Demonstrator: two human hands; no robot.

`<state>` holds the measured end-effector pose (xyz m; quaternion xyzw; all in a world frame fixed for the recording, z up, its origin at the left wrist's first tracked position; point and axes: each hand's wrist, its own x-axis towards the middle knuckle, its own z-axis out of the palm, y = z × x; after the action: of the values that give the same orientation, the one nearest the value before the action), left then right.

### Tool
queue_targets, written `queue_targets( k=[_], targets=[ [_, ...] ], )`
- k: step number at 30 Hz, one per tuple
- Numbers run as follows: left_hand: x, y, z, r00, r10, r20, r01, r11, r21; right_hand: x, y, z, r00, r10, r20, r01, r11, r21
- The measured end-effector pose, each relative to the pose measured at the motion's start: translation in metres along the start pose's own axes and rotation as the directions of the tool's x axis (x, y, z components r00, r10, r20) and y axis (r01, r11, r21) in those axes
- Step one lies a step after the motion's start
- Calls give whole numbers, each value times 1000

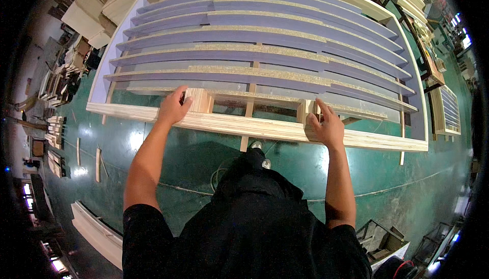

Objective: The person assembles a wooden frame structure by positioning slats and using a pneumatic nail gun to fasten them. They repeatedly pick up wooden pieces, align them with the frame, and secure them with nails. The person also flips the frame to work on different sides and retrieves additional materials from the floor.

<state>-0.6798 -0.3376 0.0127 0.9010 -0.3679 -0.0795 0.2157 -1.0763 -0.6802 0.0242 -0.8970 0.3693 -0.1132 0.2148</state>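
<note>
A large wooden frame (254, 124) with a pale front rail lies across in front of me. Just behind its front rail, my left hand (174, 107) is curled round the outer end of a light wooden block (197, 99). My right hand (329, 127) has thumb and fingers bent at the outer side of a second wooden block (308, 111); some fingertips are hidden behind it. Between the two blocks runs a thin chipboard-edged strip (254, 97). Further back, several long lavender slats (265, 34) with speckled chipboard edges span the frame.
Green floor (204, 162) shows beneath and around the frame. Timber pieces (56, 131) lie at the left, and large boards (84, 16) lean at the back left. A smaller slatted frame (448, 108) stands at the right. A box of offcuts (382, 241) sits at the lower right.
</note>
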Motion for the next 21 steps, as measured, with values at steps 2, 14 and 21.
queue_targets(
  k=[2,14,21],
  targets=[
    [-3,7,-3,1000,-16,4,16,1000,3,-3,-3,-2,999,46,27,-46,999,-14],
    [0,2,1,1000,10,16,-10,999,36,-1,0,-1,998,69,-4,-69,997,43],
    [-1,-1,4,998,39,-43,-36,997,62,-1,6,5,997,46,-69,-42,997,61]
  ],
)
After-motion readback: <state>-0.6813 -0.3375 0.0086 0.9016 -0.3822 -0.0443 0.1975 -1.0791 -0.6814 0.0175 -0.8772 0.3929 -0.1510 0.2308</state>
